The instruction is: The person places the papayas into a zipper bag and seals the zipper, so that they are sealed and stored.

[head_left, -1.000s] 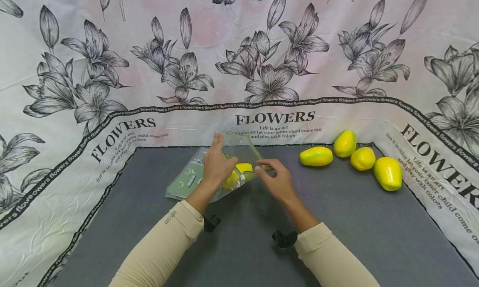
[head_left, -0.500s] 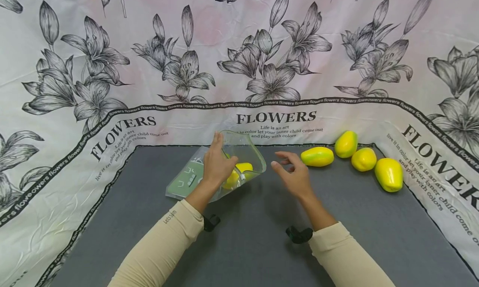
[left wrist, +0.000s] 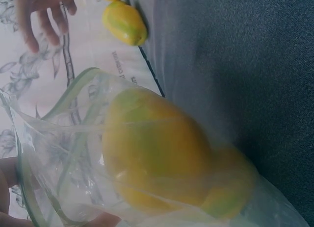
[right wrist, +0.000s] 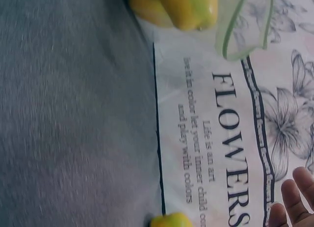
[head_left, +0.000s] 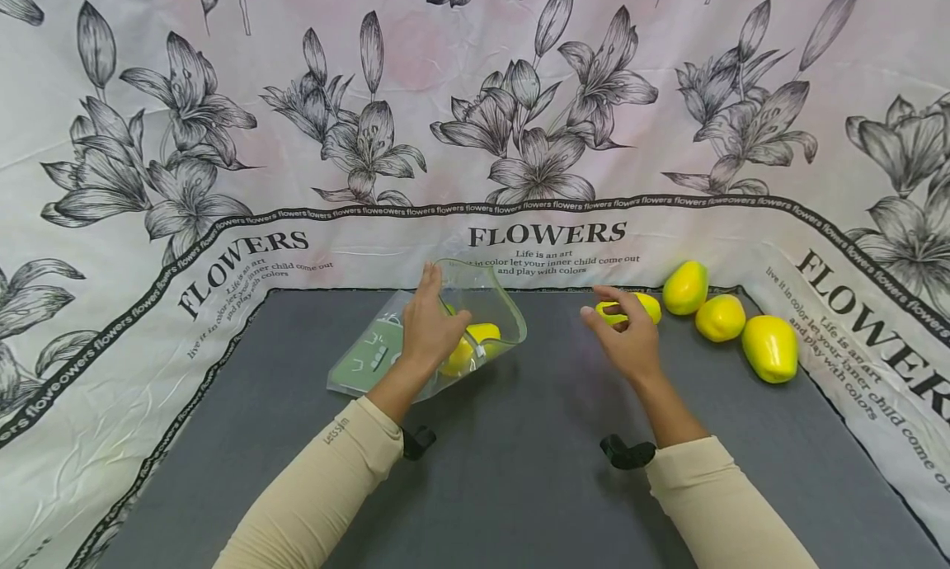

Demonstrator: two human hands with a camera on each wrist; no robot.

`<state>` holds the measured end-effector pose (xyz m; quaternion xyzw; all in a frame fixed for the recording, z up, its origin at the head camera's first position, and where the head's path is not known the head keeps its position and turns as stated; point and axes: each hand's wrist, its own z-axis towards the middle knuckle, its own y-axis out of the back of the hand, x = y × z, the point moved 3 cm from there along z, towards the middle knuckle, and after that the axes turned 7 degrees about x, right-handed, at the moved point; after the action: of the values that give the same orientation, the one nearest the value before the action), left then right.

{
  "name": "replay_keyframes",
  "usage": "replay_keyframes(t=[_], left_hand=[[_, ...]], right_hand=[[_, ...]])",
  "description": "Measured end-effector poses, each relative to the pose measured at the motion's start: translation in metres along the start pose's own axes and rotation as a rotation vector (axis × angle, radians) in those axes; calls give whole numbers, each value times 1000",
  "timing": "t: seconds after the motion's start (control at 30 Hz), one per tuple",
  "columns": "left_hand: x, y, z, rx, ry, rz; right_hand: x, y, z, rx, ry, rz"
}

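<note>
In the head view my left hand (head_left: 433,326) pinches the rim of a clear zip bag (head_left: 505,326) with a green printed panel. The bag's mouth gapes toward the right, and a small white slider sits on its zip edge. Yellow-green mango-like fruits (left wrist: 152,153) lie inside, seen through the film in the left wrist view. My right hand (head_left: 631,342), fingers loosely bent and apart, hovers over a long yellow fruit (head_left: 650,307) and partly hides it. Only fingertips (right wrist: 294,202) of that hand show in the right wrist view, with nothing between them.
Right of the right hand, along the back corner, stand a greenish-yellow fruit (head_left: 685,287), a rounder one (head_left: 720,317) and a larger one (head_left: 770,349). Grey cloth (head_left: 505,486) covers the table. A flower-printed curtain (head_left: 549,165) rises behind and at both sides.
My right hand has let go of the bag's rim and moved right to the long yellow fruit. The left hand and the bag stay nearly where they were.
</note>
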<state>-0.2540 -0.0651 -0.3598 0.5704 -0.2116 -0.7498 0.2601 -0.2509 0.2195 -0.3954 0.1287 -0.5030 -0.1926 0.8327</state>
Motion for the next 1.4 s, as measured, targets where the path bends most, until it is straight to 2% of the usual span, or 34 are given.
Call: replay_keyframes(t=[0.33,0.77,1.03,1.23,1.4], left_hand=[[0,-2,2,2,13,19],[3,-5,2,21,-3,-12],[4,-6,2,25,-21,-15],[4,-7,2,36,-6,-23],[4,-8,2,38,-1,-24]], right_hand=[[-21,32,8,-48,-68,-88],[-62,57,14,41,-223,-125],[-89,62,18,133,-303,-164],[-107,58,22,201,-405,-203],[-115,54,24,231,-447,-215]])
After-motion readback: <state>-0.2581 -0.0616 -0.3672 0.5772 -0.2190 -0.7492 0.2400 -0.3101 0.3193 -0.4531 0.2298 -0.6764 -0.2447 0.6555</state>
